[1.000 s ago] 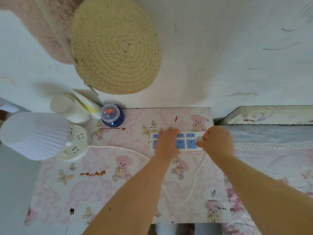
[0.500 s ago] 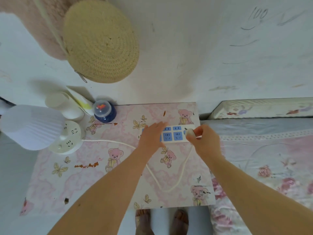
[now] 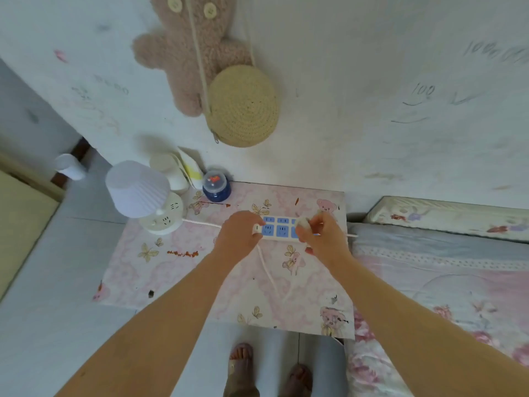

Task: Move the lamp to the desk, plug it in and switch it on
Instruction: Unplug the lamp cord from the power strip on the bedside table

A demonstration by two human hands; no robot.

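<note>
On the desk: the lamp (image 3: 144,197) already stands at the far-left corner of the desk (image 3: 183,270), its white shade tilted over a round white base, so the moving step looks done.
Cord: a white cord (image 3: 266,270) runs from the lamp base across the patterned top, loops toward the near edge and rises to the hands.
Power strip: a white power strip (image 3: 282,229) with blue sockets lies near the back edge, between the two hands.
Left hand: the left hand (image 3: 237,237) is curled closed over the strip's left end, pinning it to the desk; the fingertips hide what lies beneath.
Right hand: the right hand (image 3: 322,239) pinches a small white plug (image 3: 303,223) at the strip's right end; whether the prongs are seated I cannot tell.
Nearby: a blue jar (image 3: 216,186) and white bottles (image 3: 171,174) sit behind the lamp, against the wall, clear of the work.
Done: lamp placed, plug brought to the strip.
Left: finishing the plugging-in, if it is not home yet, then switching on; the shade shows no glow, so the lamp appears off.
</note>
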